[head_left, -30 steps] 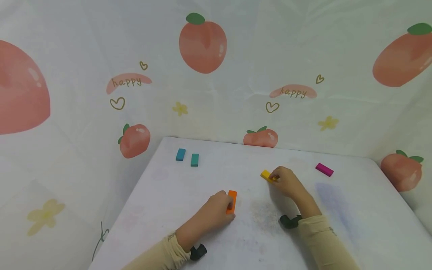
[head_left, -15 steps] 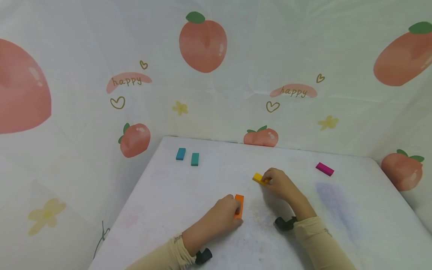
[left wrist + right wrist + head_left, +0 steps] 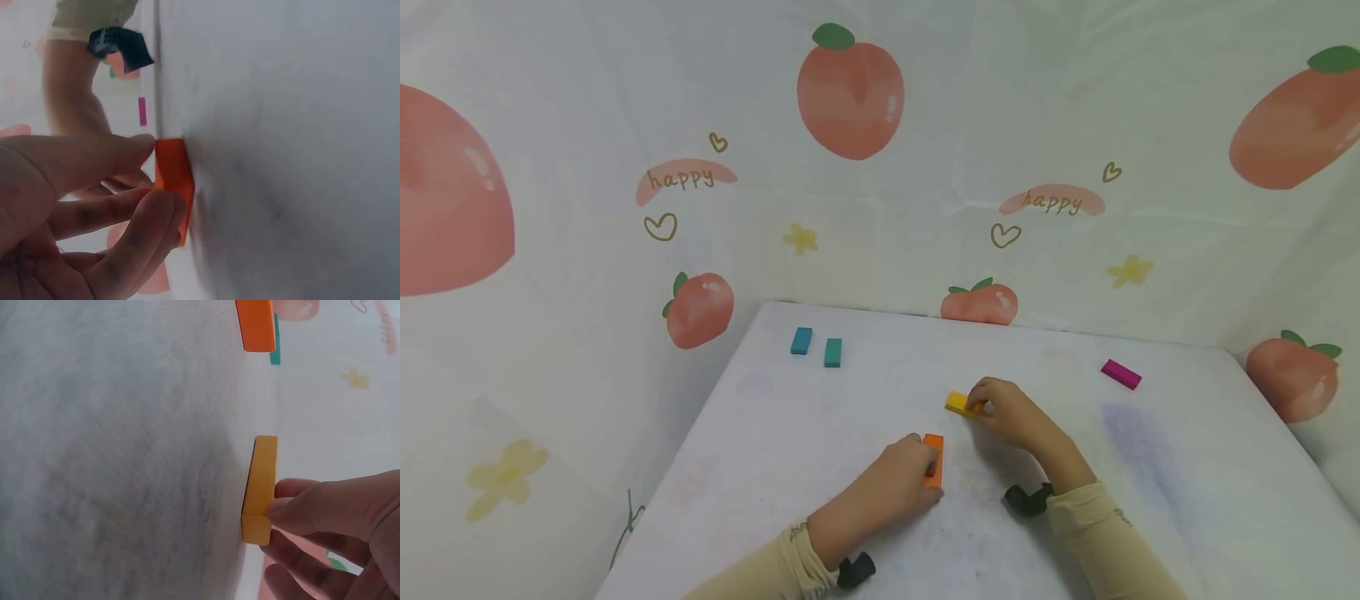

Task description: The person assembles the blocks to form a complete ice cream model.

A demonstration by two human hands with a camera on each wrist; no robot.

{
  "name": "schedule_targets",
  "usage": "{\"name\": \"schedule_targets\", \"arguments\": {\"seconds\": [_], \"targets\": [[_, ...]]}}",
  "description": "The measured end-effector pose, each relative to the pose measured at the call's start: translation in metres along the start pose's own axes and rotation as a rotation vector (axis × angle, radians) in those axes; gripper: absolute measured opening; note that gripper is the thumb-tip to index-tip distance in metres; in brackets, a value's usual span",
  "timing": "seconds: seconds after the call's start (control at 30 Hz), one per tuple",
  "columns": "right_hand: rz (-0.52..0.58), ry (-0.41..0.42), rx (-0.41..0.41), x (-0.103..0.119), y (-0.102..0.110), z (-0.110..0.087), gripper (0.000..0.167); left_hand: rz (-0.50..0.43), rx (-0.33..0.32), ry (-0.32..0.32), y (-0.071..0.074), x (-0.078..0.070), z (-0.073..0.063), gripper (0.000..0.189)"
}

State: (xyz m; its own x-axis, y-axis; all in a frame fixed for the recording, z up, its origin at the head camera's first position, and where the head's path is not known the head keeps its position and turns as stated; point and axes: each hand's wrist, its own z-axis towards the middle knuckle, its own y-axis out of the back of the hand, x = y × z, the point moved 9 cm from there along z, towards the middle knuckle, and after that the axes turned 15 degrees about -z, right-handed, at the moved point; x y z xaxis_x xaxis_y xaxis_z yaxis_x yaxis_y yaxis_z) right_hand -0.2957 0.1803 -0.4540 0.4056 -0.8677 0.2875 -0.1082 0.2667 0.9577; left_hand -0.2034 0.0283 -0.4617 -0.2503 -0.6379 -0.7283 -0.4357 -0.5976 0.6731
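My left hand (image 3: 898, 479) grips an orange wooden block (image 3: 934, 442) at the middle of the table. In the left wrist view, the thumb is at one end of this orange block (image 3: 171, 161) and curled fingers lie along its side. Farther back and to the right, my right hand (image 3: 1011, 417) pinches a yellow block (image 3: 956, 402). Thumb and fingers are at the near end of the yellow block (image 3: 262, 478) in the right wrist view, its far end sticking out free. A gap separates the yellow block from the orange one.
A blue block (image 3: 802, 341) and a teal block (image 3: 832, 352) lie side by side at the table's back left. Toward the back right lies a magenta block (image 3: 1121, 374). The white table (image 3: 737, 467) meets a fruit-printed cloth (image 3: 880, 217) behind it. Dark cameras sit at both wrists.
My right hand has moved left and slightly nearer with the yellow block. My left hand has shifted a little right and nearer with the orange block, bringing the two blocks closer.
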Motion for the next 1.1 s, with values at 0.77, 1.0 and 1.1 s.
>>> {"name": "schedule_targets", "arguments": {"seconds": [0.77,1.0,1.1], "targets": [[0.03,-0.118,0.037,-0.018,0.001,-0.005,0.009,-0.078,0.086,-0.188,0.032,0.002,0.103,0.026],[0.033,-0.11,0.043,-0.018,-0.002,-0.004,0.007,-0.038,0.115,-0.228,0.024,0.001,0.116,0.025],[0.021,-0.102,0.037,-0.018,-0.002,-0.003,0.007,-0.02,0.11,-0.258,0.023,-0.001,0.118,0.026]]}}
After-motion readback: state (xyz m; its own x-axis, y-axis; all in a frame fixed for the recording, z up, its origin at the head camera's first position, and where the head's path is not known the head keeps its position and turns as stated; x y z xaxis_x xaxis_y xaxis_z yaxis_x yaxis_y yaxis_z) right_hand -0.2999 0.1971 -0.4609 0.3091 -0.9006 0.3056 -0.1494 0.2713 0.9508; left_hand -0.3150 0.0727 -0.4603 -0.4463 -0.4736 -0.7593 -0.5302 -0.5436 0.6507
